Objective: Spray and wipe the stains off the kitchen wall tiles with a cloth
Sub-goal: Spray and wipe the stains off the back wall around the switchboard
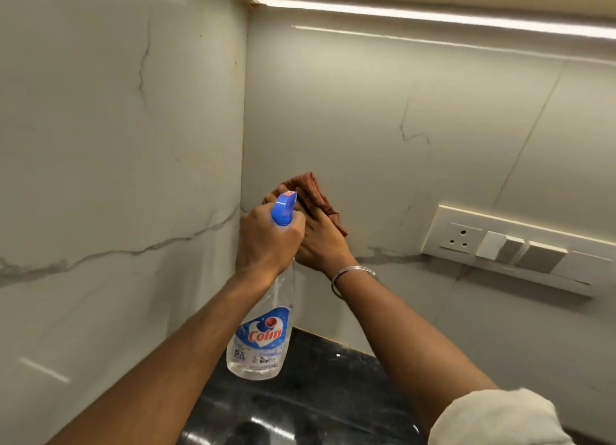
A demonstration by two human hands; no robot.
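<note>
- Two hands meet at frame centre. The left hand (266, 241) is clenched round the neck of one bottle (263, 339). The right hand (321, 241) lies flat, fingers straight, pressing one cloth (313, 189) to the tiles (366, 111).
- One cloth only, reddish-brown and bunched, shows above and right of the right hand's fingers, just right of the corner.
- One bottle, clear with a blue nozzle, hangs below the left hand. Its label reads "Colin" and "5X"; the smaller print is illegible.
- One bangle (353, 276) circles the right wrist.
- Two tiled walls, pale with grey veins, join at the corner, upper centre.
- One socket plate (500, 248) sits mid right.
- One dark counter (316, 394) fills the bottom centre.
</note>
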